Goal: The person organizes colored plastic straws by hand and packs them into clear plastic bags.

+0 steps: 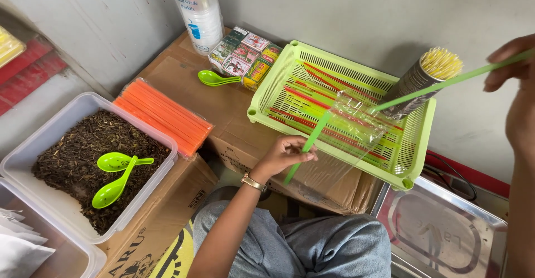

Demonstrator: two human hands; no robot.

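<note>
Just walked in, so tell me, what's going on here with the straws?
A seated person is holding a long green straw. The right hand pinches its upper end; the left hand holds a clear plastic sleeve around its lower part. This happens over a green basket of red and green straws, on cardboard boxes.

We see a green straw (pixel 423 88) in a clear sleeve (pixel 345 133), a lime slotted basket (pixel 415 144) with red and green straws, an orange straw pack (pixel 164 116), and green spoons (pixel 117 175) on dark brown leaves (pixel 72 150).

Both hands (pixel 281 154) on green straw (pixel 390 100), lime tray (pixel 418 138)
</note>
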